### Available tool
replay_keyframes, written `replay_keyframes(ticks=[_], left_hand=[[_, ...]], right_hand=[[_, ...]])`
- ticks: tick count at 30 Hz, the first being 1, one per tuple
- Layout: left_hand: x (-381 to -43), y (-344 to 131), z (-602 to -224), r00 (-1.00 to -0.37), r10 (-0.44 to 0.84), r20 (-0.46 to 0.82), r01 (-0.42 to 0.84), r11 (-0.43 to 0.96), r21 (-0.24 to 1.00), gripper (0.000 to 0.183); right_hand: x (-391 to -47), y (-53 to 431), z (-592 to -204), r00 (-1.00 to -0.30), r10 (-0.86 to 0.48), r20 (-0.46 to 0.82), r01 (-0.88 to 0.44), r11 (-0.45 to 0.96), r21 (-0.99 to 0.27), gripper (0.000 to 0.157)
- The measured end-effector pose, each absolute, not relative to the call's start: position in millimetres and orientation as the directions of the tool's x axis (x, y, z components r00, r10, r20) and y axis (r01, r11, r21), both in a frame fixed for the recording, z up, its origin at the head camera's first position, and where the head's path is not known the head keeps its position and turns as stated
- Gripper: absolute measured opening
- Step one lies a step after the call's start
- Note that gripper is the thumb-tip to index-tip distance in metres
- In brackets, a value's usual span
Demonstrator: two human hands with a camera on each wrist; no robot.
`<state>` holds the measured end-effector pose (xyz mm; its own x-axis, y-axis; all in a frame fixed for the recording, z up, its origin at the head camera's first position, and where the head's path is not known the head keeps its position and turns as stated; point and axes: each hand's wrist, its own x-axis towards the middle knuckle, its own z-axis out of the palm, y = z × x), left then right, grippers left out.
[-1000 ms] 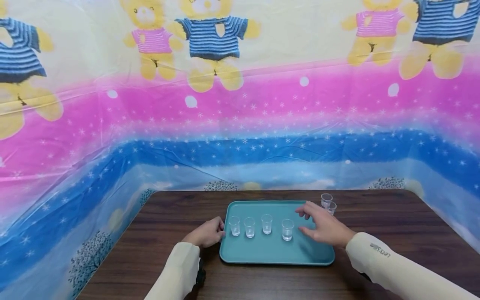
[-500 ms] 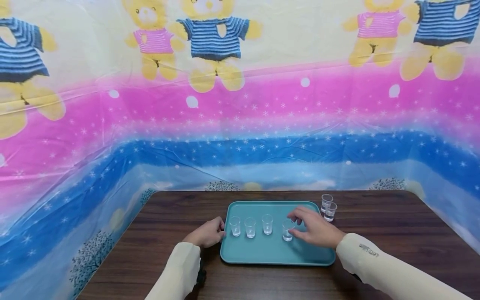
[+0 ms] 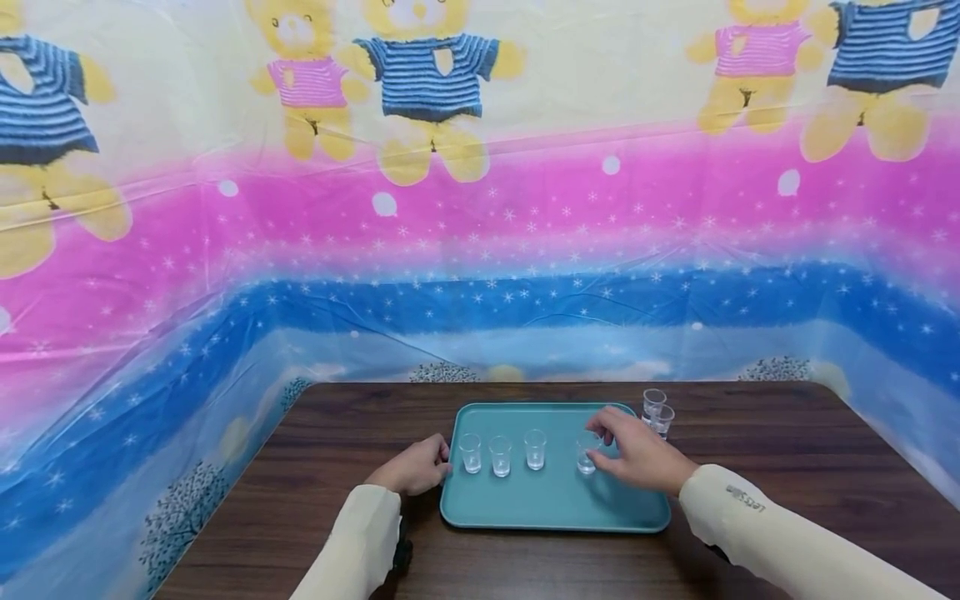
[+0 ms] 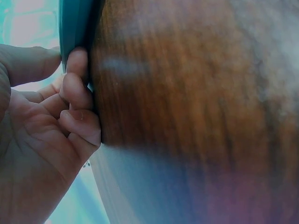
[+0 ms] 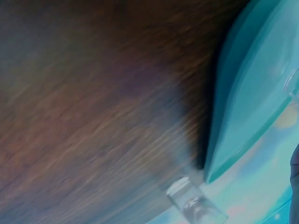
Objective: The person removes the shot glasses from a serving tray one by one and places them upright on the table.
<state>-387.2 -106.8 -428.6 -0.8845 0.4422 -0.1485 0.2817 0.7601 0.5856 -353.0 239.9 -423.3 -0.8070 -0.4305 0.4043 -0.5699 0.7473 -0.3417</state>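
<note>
In the head view, my right hand pinches a small clear shot glass between thumb and fingers over the right half of a teal tray. Whether its base touches the tray I cannot tell. Three similar shot glasses stand upright on the tray: a left one, a middle one and one slightly farther back. My left hand holds the tray's left edge; in the left wrist view, thumb and curled fingers meet at its rim. The right wrist view catches only a sliver of my right hand.
Two more shot glasses, one behind and one nearer, stand on the brown wooden table just beyond the tray's right edge. A patterned cloth with printed bears hangs behind and beside the table.
My right hand came in from the right, took hold of the rightmost shot glass on the tray, and has shifted it slightly right and back. My left hand keeps its place.
</note>
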Motion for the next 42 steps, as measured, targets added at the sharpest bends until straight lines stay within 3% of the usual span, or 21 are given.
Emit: replay_keyframes(ticks=[15,27,42], left_hand=[[-387,-108,-431,-0.876,0.465,-0.129,0.318,0.757,0.571,0.008],[-389,-108,-431,-0.875,0.466,-0.134,0.314,0.756,0.574,0.009],[-390,-108,-432,-0.872,0.472,-0.13,0.322,0.753,0.574,0.01]], right_hand=[[-357,293,-423,-0.849,-0.305,0.432,-0.475,0.799,-0.37,0.028],[-351,328,-430,-0.841,-0.227,0.491,-0.416,0.852,-0.319,0.03],[-350,344,-443,-0.87,-0.167,0.465,-0.34,0.884,-0.32,0.029]])
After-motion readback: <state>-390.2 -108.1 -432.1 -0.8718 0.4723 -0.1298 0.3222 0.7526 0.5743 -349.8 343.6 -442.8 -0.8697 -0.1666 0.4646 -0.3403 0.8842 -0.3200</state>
